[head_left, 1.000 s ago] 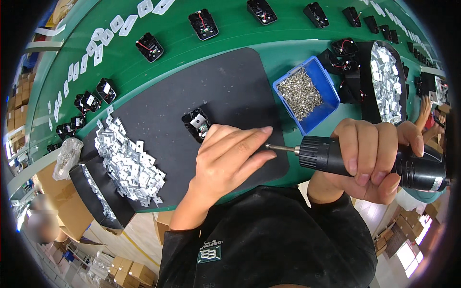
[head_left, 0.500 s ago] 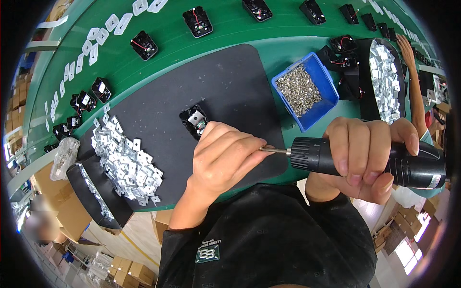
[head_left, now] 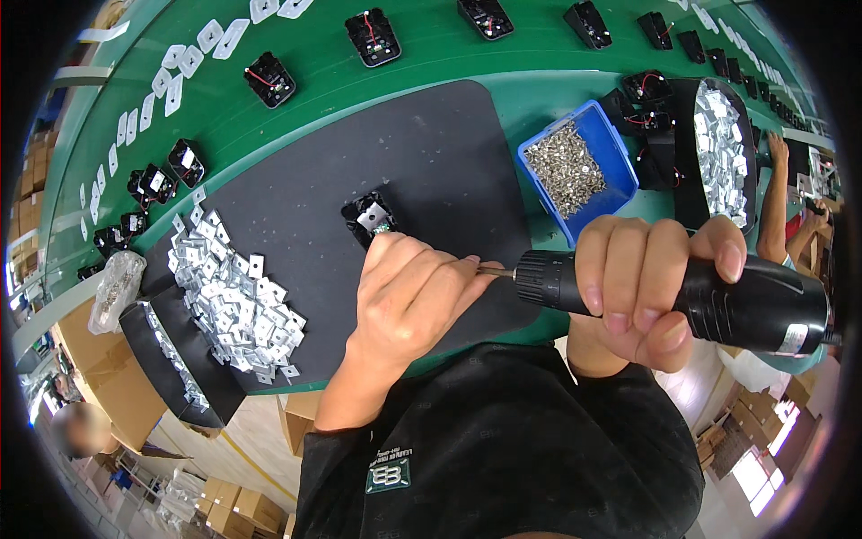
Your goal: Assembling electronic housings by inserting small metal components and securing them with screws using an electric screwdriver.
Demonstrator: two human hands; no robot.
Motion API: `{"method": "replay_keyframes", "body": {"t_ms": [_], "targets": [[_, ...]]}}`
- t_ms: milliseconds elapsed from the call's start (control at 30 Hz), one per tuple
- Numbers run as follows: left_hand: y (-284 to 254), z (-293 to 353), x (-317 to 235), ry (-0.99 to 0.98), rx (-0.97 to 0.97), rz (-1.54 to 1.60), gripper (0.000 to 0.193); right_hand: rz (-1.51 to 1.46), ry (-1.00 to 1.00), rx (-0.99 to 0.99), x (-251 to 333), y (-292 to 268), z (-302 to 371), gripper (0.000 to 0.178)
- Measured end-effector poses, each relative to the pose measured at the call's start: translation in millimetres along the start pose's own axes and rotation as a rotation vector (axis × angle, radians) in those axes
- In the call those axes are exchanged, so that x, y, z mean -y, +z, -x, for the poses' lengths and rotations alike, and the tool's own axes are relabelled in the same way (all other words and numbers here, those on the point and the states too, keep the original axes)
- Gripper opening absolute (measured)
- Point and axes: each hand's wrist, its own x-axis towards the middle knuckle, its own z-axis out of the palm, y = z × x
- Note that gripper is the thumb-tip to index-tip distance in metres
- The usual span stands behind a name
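My right hand (head_left: pixel 642 283) is wrapped round a black electric screwdriver (head_left: pixel 759 305), held nearly level with its bit (head_left: pixel 496 271) pointing left. The bit's tip reaches the pinched fingertips of my left hand (head_left: pixel 404 292); whatever small thing they hold is hidden. Just beyond my left knuckles, an open black plastic housing (head_left: pixel 366 216) lies on the dark mat (head_left: pixel 440 153). Inside it are a metal plate with a hole and a bit of green circuit board. My left fingers partly cover its near end.
A blue bin (head_left: pixel 620 171) of screws stands right of the mat. Loose metal plates (head_left: pixel 238 301) lie heaped at left, with more in a black tray (head_left: pixel 718 153) at far right. Black housings (head_left: pixel 373 38) line the green belt (head_left: pixel 431 49). A co-worker's arm (head_left: pixel 774 211) shows at right.
The screwdriver and my right hand have shifted left, bringing the bit further in at my left fingertips. At right, the co-worker's hand has drawn back from the belt.
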Motion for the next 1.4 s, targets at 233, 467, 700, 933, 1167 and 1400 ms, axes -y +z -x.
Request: {"method": "replay_keyframes", "body": {"t_ms": [233, 467, 700, 933, 1167, 1400], "targets": [[-21, 20, 5, -0.236, 0.036, -0.144, 0.049, 0.036, 0.076, -0.069, -15, 8, -4, 0.06], [-35, 38, 55, -0.402, 0.235, -0.226, 0.094, 0.126, 0.05, -0.126, -66, 21, -7, 0.053], [-25, 29, 49, -0.386, 0.188, -0.217, 0.074, 0.248, -0.019, -0.014, -102, 12, -7, 0.05], [-24, 27, 48, -0.406, 0.189, -0.204, 0.073, 0.254, -0.004, -0.035, -102, 11, -7, 0.05], [-20, 26, 48, -0.41, 0.191, -0.192, 0.072, 0.238, 0.011, -0.058, -105, 7, -5, 0.049], [-22, 26, 52, -0.402, 0.172, -0.178, 0.071, 0.182, 0.0, 0.079, -113, 12, -7, 0.042]]}}
